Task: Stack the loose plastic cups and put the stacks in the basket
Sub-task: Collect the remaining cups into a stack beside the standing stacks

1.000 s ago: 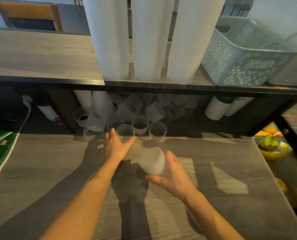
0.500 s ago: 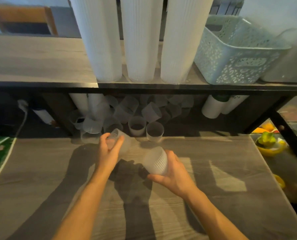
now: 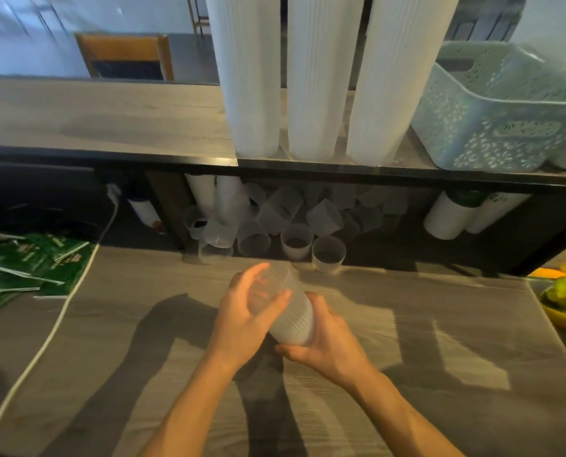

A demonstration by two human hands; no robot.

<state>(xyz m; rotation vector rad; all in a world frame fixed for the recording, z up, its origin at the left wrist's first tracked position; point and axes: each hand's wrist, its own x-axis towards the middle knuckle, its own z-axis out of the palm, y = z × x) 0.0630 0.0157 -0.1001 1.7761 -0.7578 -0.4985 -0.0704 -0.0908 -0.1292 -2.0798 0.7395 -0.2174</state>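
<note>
A grey wood-grain bench [image 3: 407, 341] runs under a black-edged shelf [image 3: 110, 127] of the same finish. On the shelf's right end sits a pale green perforated plastic basket [image 3: 499, 120], tilted; what is in it cannot be seen. Three tall ribbed white cup columns [image 3: 311, 77] stand at the shelf's front edge. Loose translucent cups [image 3: 295, 239] crowd the bench's back edge below the shelf, some upright, some tipped. Over mid-bench, the right hand [image 3: 327, 341] grasps a short ribbed stack [image 3: 295, 321] lying slanted; the left hand [image 3: 245, 315] curls round a clear cup [image 3: 271, 285] at the stack's far end.
</note>
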